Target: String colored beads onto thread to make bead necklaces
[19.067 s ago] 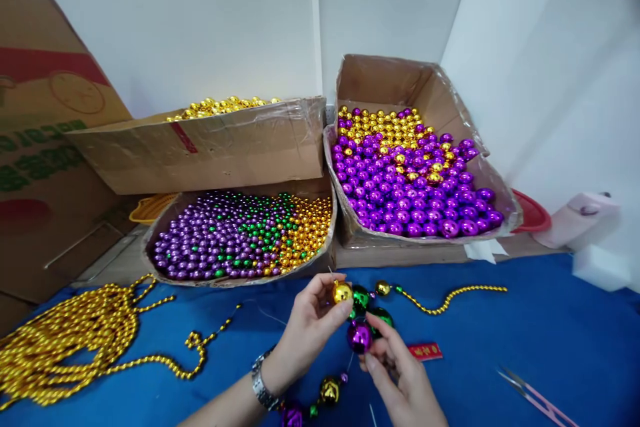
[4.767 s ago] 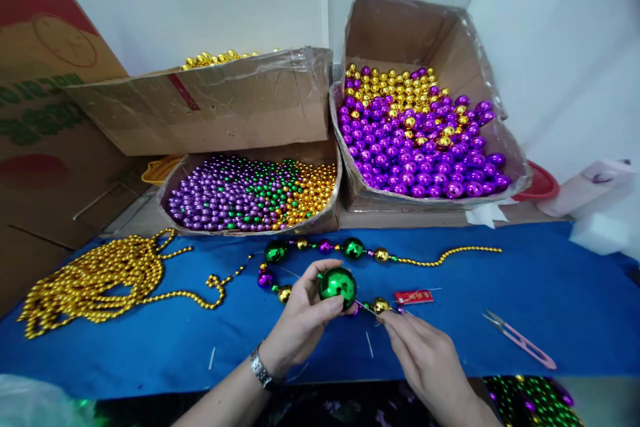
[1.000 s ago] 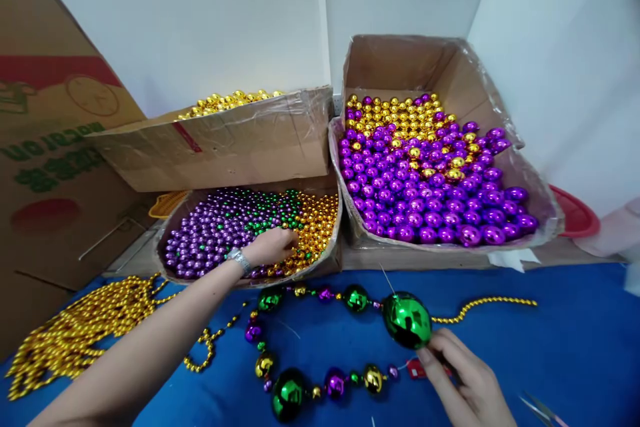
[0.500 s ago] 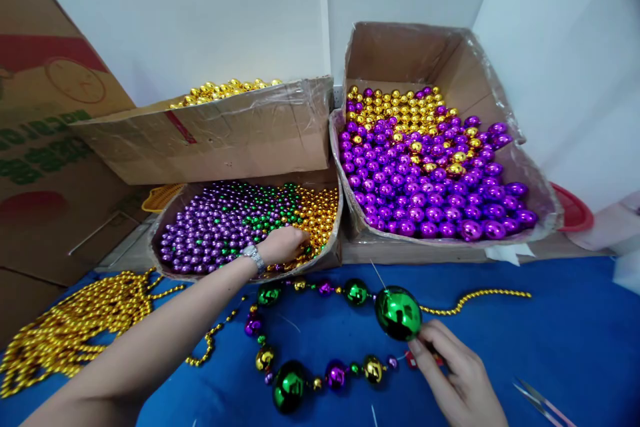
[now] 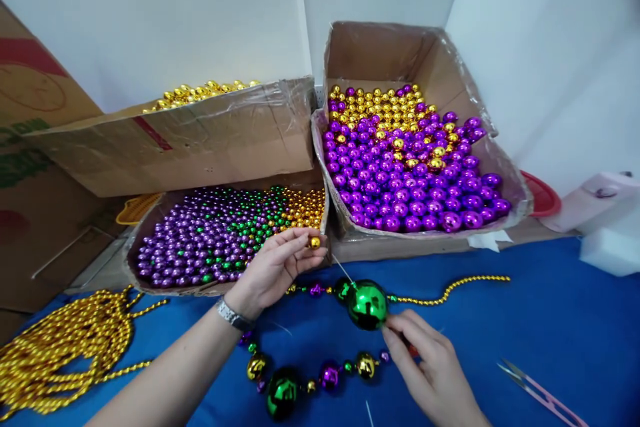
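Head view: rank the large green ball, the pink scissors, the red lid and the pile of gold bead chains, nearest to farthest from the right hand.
From the right hand:
1. Large green ball, touching its fingertips, up-left.
2. Pink scissors, on the blue cloth to the right.
3. Red lid, far right, behind the big box.
4. Pile of gold bead chains, far left edge.

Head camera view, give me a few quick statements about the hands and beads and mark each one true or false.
1. The left hand pinches a small gold bead. True.
2. The right hand rests inside a box. False: it is at the large green ball over the blue cloth.
3. The right-hand box holds purple and gold balls. True.
4. The scissors are in the left hand. False: they lie on the cloth.
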`<state>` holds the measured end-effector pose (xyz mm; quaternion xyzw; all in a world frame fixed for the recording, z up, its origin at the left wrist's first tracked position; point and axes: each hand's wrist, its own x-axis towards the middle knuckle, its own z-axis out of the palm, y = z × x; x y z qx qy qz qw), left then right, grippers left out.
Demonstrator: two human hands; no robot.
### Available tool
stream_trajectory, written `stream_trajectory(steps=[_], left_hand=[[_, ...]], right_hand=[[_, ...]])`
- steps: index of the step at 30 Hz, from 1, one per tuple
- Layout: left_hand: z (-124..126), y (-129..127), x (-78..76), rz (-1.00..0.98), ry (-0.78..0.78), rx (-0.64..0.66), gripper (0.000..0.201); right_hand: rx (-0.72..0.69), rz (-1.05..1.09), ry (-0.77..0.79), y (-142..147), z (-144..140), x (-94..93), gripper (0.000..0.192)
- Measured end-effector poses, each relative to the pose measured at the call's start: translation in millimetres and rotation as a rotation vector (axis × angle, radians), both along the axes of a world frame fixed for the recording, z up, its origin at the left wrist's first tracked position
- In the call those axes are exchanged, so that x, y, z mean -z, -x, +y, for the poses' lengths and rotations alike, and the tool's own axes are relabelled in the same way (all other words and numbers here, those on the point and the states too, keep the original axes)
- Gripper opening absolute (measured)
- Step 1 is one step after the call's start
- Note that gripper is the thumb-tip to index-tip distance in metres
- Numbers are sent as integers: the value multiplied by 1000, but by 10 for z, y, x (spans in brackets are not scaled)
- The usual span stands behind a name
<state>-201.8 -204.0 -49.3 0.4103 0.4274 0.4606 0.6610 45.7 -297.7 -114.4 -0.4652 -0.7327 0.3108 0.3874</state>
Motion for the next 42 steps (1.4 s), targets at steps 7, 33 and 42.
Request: stream_trajectory(steps=[7,33,42], left_hand=[[-131,-185,78,-104,104,-35,17],[-409,-642,549,213,-125,-21,20],[-431,-760,688,581,-609,127,15]], right_hand=[[-23,-44,-2,15,-12,26,19],[123,-210,37,-94,118,425,12],[124,-250,38,-284,155,461,36]])
